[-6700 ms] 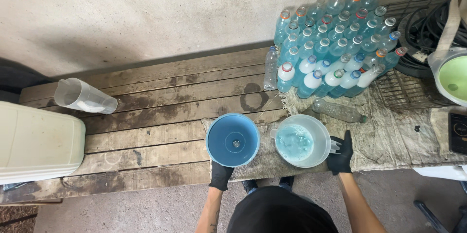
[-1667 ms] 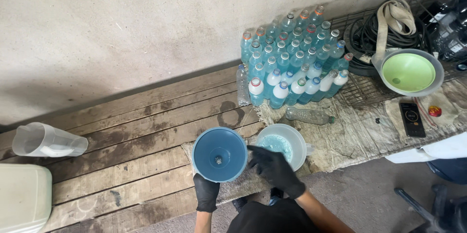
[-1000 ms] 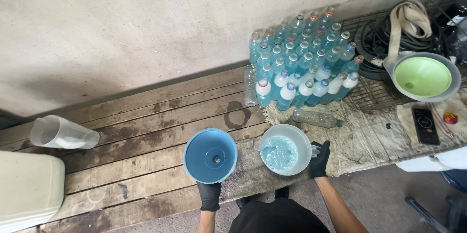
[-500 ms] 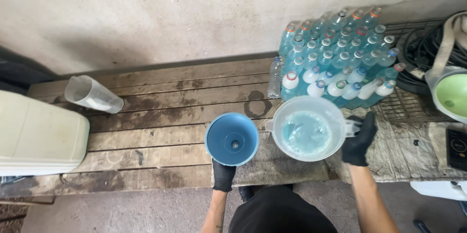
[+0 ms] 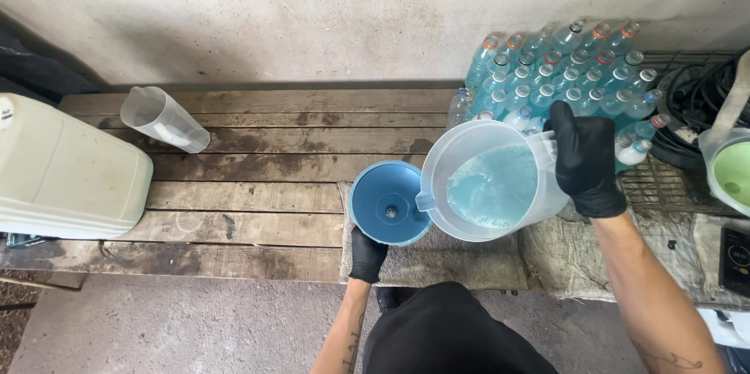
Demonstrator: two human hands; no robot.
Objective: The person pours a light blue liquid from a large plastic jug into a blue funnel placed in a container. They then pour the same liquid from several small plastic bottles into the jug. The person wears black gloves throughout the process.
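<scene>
A gloved right hand (image 5: 586,159) is gripping the handle of a clear plastic jug (image 5: 488,182), tilting its spout over the blue funnel (image 5: 388,202), which the gloved left hand (image 5: 367,255) is clasping from below. Half-full of sloshing blue liquid, the jug is likely riding heavy; its handle looks safest.

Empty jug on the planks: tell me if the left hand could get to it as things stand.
Probably not at once: the left hand grips under the blue funnel, and the empty jug lies far left on the bare planks, nothing between.
</scene>
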